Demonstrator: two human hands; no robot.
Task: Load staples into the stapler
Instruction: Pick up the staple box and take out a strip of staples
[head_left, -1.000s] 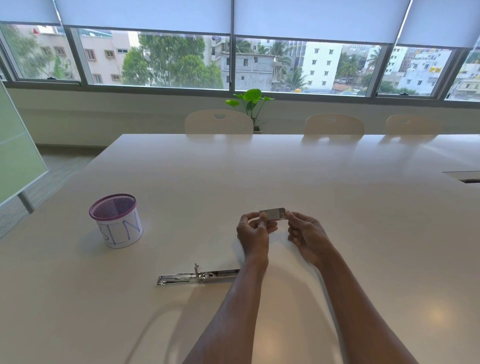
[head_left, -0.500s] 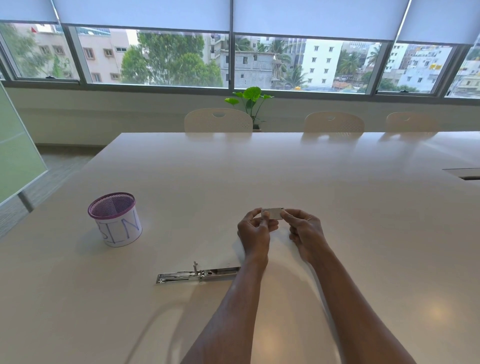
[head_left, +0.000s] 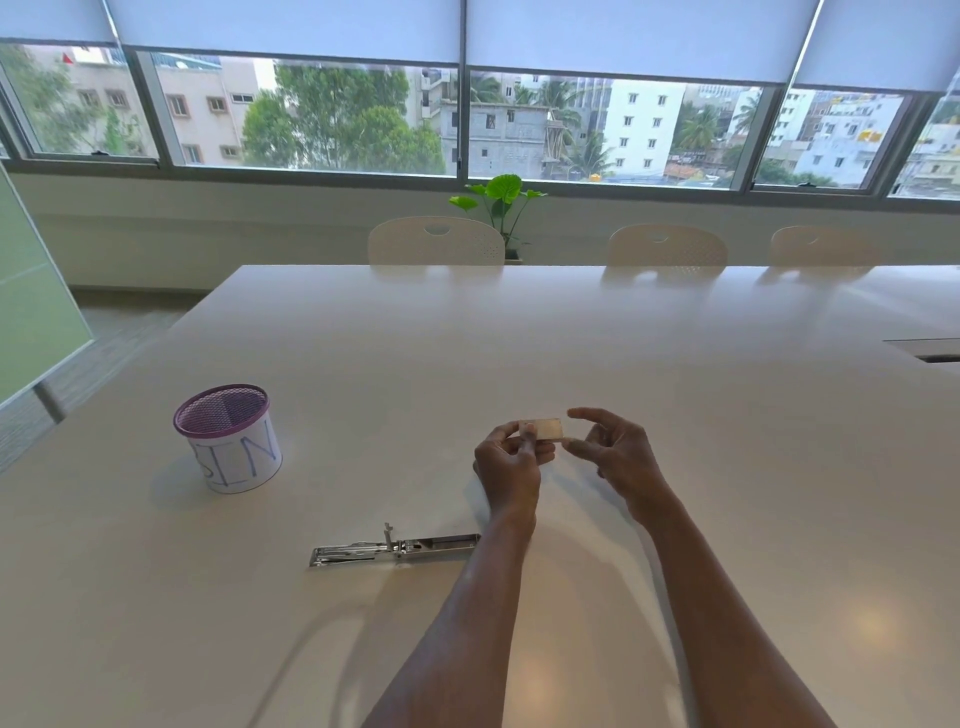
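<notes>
A small pale staple box (head_left: 546, 429) is held above the white table (head_left: 519, 338) by my left hand (head_left: 506, 467), pinched at its left end. My right hand (head_left: 613, 452) is just to the right of it, index finger raised above the box and thumb touching its lower right corner. The metal stapler (head_left: 395, 548) lies opened out flat on the table, in front of and to the left of my left forearm, which covers its right end.
A purple mesh cup (head_left: 228, 439) wrapped in lettered white paper stands at the left. Three pale chairs (head_left: 436, 241) line the far edge, with a green plant (head_left: 498, 200) behind. A hatch (head_left: 930, 349) is set into the table's right side.
My right hand's fingers have spread and lifted off the box, so more of the box shows. My left hand keeps its hold. The stapler has not moved.
</notes>
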